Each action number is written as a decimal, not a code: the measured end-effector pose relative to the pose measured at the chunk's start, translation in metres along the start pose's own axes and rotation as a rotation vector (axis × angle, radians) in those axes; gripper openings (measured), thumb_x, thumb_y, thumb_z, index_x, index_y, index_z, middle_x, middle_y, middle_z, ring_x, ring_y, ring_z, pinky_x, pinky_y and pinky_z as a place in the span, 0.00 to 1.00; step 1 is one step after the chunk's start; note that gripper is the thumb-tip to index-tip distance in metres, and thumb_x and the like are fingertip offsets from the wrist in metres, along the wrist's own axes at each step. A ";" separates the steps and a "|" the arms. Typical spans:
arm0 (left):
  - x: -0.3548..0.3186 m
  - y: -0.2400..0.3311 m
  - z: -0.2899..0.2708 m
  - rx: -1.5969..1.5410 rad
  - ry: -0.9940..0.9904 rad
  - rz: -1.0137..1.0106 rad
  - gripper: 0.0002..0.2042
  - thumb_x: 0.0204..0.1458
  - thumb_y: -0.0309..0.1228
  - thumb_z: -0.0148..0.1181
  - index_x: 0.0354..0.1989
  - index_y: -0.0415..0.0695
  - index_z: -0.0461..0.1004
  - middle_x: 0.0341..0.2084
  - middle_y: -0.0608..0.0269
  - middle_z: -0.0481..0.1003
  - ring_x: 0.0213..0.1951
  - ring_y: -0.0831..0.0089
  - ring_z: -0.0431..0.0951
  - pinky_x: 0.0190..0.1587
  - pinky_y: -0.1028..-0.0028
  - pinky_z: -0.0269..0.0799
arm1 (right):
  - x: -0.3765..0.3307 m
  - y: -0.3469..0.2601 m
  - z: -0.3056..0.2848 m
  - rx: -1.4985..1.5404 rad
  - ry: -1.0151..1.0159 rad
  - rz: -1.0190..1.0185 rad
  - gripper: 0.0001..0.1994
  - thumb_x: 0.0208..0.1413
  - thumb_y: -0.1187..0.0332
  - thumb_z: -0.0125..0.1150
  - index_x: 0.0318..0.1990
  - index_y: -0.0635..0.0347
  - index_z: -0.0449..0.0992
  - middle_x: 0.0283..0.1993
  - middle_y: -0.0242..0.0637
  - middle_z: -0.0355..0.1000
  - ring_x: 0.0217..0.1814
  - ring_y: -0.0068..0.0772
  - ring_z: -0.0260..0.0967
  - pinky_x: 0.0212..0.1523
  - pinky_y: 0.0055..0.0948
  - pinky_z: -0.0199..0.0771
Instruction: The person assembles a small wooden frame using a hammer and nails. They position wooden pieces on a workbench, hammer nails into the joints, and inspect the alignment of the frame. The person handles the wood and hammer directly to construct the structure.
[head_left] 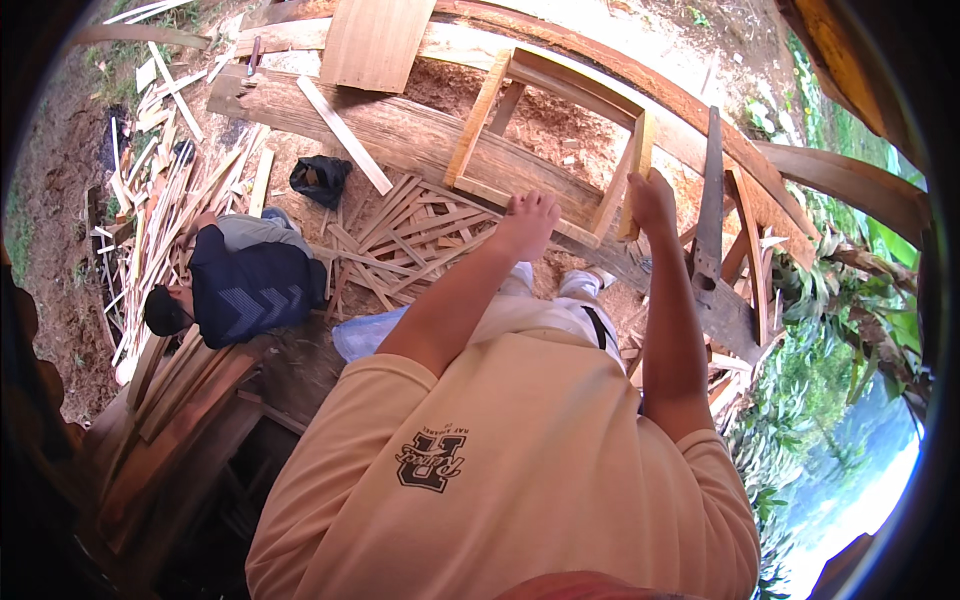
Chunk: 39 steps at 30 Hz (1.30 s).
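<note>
A rectangular wooden frame (466, 146) rests on a thick weathered plank (430, 140) in front of me. My left hand (530, 224) is closed over the frame's near rail, its fingers curled on the wood. Around the near end of the frame's right side, my right hand (652, 204) is wrapped, with the thumb side up. A handsaw (709, 195) with a long dark blade stands just right of my right hand, apart from it. What lies beneath my palms is hidden.
At the left a person in a dark top (250, 280) bends beside a heap of thin wood strips (150, 230). A black plastic bag (320, 181) sits near more loose strips (410, 235). A flat board (375, 45) lies at the back, and curved timbers (850, 180) reach right toward plants.
</note>
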<state>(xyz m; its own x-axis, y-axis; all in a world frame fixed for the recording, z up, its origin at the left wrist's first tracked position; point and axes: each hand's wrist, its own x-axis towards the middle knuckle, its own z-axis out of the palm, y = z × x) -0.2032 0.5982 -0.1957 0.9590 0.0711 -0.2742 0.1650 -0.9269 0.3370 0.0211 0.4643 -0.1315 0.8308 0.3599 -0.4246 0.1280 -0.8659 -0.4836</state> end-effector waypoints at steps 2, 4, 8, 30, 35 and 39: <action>0.000 0.000 0.002 0.018 0.006 0.001 0.21 0.47 0.29 0.61 0.52 0.45 0.72 0.54 0.57 0.67 0.56 0.57 0.66 0.57 0.52 0.60 | -0.002 -0.008 -0.002 -0.002 -0.021 0.018 0.23 0.61 0.54 0.56 0.45 0.71 0.78 0.43 0.64 0.78 0.49 0.65 0.76 0.52 0.52 0.72; 0.000 0.000 0.004 0.032 0.001 0.000 0.21 0.47 0.30 0.61 0.52 0.45 0.72 0.54 0.57 0.67 0.56 0.57 0.67 0.57 0.52 0.60 | -0.006 -0.017 -0.009 -0.018 -0.068 0.065 0.24 0.61 0.53 0.55 0.47 0.72 0.78 0.47 0.67 0.77 0.54 0.68 0.75 0.57 0.54 0.71; 0.002 -0.001 0.006 0.024 0.006 0.000 0.21 0.46 0.30 0.62 0.52 0.44 0.72 0.54 0.57 0.67 0.56 0.57 0.67 0.57 0.53 0.59 | -0.009 -0.015 -0.005 -0.018 -0.056 0.075 0.25 0.62 0.53 0.55 0.48 0.72 0.77 0.48 0.67 0.78 0.54 0.68 0.75 0.58 0.54 0.71; 0.000 0.000 0.001 0.013 -0.011 0.000 0.25 0.45 0.32 0.66 0.54 0.43 0.71 0.54 0.57 0.67 0.60 0.56 0.66 0.60 0.49 0.59 | -0.008 -0.009 -0.009 0.047 -0.048 0.087 0.24 0.61 0.54 0.56 0.48 0.73 0.79 0.48 0.67 0.77 0.54 0.66 0.75 0.57 0.53 0.71; 0.001 0.000 0.001 0.006 -0.016 -0.006 0.26 0.45 0.32 0.66 0.55 0.43 0.70 0.55 0.57 0.67 0.60 0.56 0.65 0.60 0.50 0.59 | -0.008 -0.003 -0.009 0.071 -0.014 0.097 0.24 0.61 0.54 0.56 0.45 0.73 0.79 0.46 0.66 0.78 0.52 0.67 0.76 0.56 0.53 0.71; 0.001 0.000 0.002 0.004 -0.015 0.002 0.26 0.45 0.32 0.66 0.56 0.43 0.70 0.56 0.57 0.67 0.60 0.56 0.65 0.60 0.49 0.59 | -0.008 0.007 -0.010 0.090 0.006 0.100 0.23 0.60 0.54 0.57 0.44 0.72 0.79 0.44 0.65 0.78 0.50 0.67 0.76 0.54 0.52 0.72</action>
<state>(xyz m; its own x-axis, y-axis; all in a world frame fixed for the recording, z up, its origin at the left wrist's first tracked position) -0.2027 0.5972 -0.1979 0.9558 0.0632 -0.2870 0.1617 -0.9286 0.3339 0.0211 0.4523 -0.1234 0.8400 0.2715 -0.4699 -0.0042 -0.8626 -0.5059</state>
